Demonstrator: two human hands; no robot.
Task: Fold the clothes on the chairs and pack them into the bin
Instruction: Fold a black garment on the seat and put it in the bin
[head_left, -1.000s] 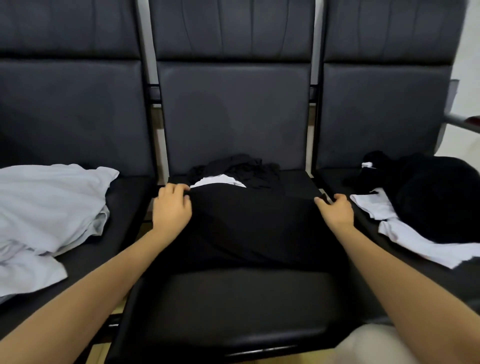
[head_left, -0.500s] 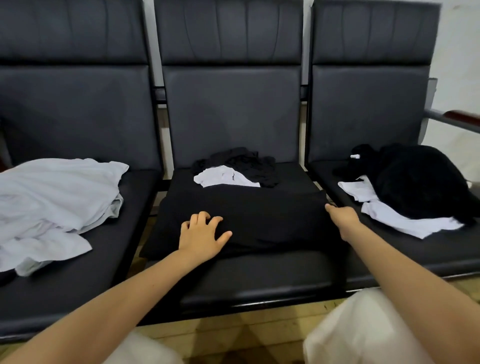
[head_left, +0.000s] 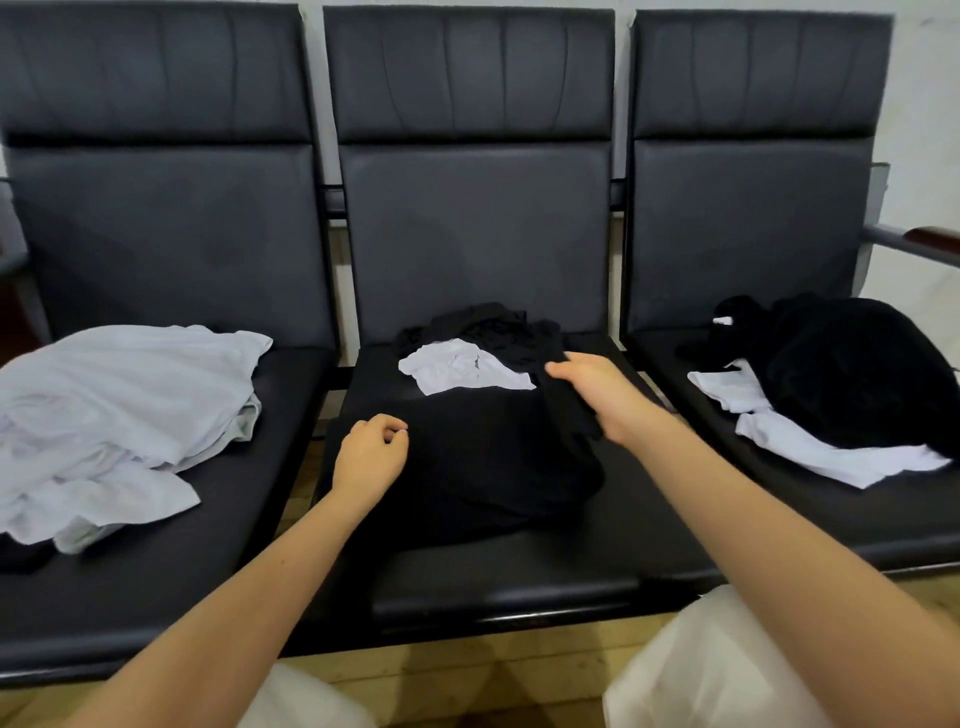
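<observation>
While the black garment (head_left: 483, 467) lies spread on the middle chair seat (head_left: 519, 577), right hand (head_left: 597, 395) grips its right edge, lifted and folded inward; left hand (head_left: 370, 457) rests on its left side, fingers curled, grasping nothing visible; small white cloth (head_left: 457, 371) just behind; white pile (head_left: 119, 410) left seat; black-and-white pile (head_left: 841, 384) right seat.

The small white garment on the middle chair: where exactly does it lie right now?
In the head view, the small white garment lies at the back of the middle seat, in front of a crumpled dark garment, just left of the right hand.
</observation>
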